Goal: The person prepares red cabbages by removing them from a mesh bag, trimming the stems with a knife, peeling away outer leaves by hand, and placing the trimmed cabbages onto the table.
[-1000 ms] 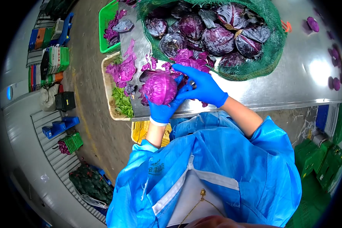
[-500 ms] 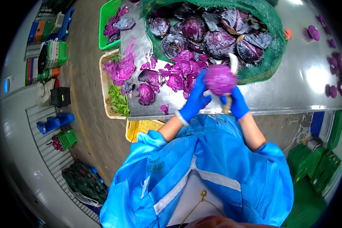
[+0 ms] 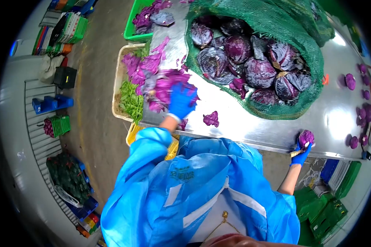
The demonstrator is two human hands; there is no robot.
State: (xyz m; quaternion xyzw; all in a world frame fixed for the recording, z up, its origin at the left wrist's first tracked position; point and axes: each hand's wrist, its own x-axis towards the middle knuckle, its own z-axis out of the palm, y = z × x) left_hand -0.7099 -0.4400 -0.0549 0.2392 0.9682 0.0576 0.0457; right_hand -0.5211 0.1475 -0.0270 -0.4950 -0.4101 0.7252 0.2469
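Note:
My left hand [image 3: 182, 101], in a blue glove, lies with fingers spread against a blurred heap of purple leaves [image 3: 165, 88] at the table's left end. Far to the right, over the table's front edge, my right hand [image 3: 301, 154] grips a small purple cabbage [image 3: 306, 139] together with a knife [image 3: 296, 153], whose light handle shows. Dark red cabbages [image 3: 259, 72] fill an open green net bag [image 3: 292, 112] on the metal table. A loose purple leaf [image 3: 211, 119] lies between the bag and the front edge.
A cream basket [image 3: 117, 99] with green leaves and a green crate [image 3: 130, 29] with purple leaves stand at the table's left side. Below is a yellow basket [image 3: 132, 133]. Several trimmed purple cabbages [image 3: 350, 81] sit at the table's right end. Green crates [image 3: 323, 210] stand lower right.
My hands have moved apart: the right carried the cabbage and knife rightward, the left let go of the cabbage and moved left to the leaves. The leaves have shifted left. The view has shifted.

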